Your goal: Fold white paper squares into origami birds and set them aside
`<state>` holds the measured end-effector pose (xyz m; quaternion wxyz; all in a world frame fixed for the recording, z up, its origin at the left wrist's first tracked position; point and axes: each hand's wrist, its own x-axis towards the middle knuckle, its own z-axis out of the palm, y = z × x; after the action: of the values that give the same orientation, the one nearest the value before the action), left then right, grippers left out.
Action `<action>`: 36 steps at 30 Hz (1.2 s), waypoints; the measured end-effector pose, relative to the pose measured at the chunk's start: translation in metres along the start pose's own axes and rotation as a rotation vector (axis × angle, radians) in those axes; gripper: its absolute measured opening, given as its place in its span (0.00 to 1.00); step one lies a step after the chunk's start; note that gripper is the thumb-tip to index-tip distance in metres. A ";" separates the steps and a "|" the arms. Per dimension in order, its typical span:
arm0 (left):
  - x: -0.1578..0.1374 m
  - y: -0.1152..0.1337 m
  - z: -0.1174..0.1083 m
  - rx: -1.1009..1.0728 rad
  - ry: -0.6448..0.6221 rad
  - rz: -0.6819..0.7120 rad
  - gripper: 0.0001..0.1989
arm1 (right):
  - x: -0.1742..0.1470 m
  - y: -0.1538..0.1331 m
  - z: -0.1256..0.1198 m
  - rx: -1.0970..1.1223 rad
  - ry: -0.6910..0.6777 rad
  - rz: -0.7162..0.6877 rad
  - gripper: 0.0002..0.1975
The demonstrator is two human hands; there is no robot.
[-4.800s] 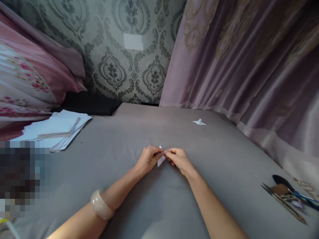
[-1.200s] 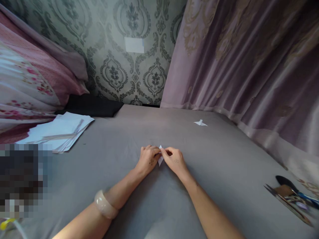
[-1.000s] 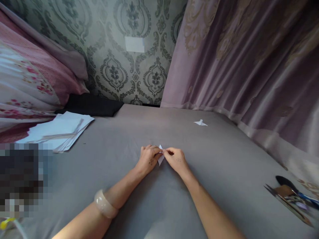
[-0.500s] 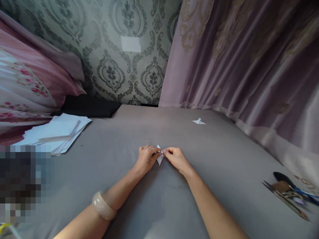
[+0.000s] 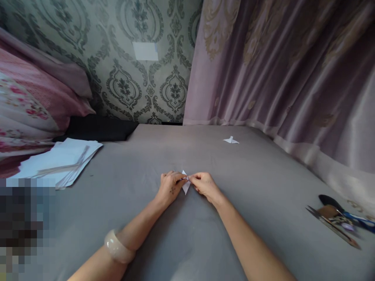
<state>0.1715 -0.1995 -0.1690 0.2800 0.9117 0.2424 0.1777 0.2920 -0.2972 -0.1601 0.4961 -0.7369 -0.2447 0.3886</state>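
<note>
White pinched paper [image 5: 186, 188], sheet stack [image 5: 63, 155], mauve curtain [image 5: 260, 78]

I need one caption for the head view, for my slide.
Left hand and right hand hold a small folded white paper over a grey surface.

Sm. wht folded paper [image 5: 186, 189] is pinched nr mid. by L hand [image 5: 170, 188] & R hand [image 5: 205, 185], pointed ends exposed; held well R of sheet stack [image 5: 60, 157].

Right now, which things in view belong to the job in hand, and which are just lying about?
In use: left hand, right hand, folded white paper pinched between them.
Apparently lying about: second folded piece, paper stack, black item, pointed tool.
</note>
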 end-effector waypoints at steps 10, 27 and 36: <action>0.001 0.000 0.001 -0.017 0.025 0.026 0.09 | 0.002 -0.001 -0.002 0.039 -0.008 0.059 0.07; 0.002 0.002 -0.004 -0.146 0.211 -0.315 0.15 | -0.003 0.011 -0.011 -0.222 0.161 -0.198 0.11; -0.001 -0.009 -0.020 -0.429 0.433 -0.426 0.18 | -0.014 0.004 0.001 -0.548 0.223 -0.340 0.10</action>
<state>0.1587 -0.1854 -0.1590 0.4378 0.7026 0.4376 0.3509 0.2826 -0.3087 -0.1593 0.3611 -0.8296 -0.4033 0.1371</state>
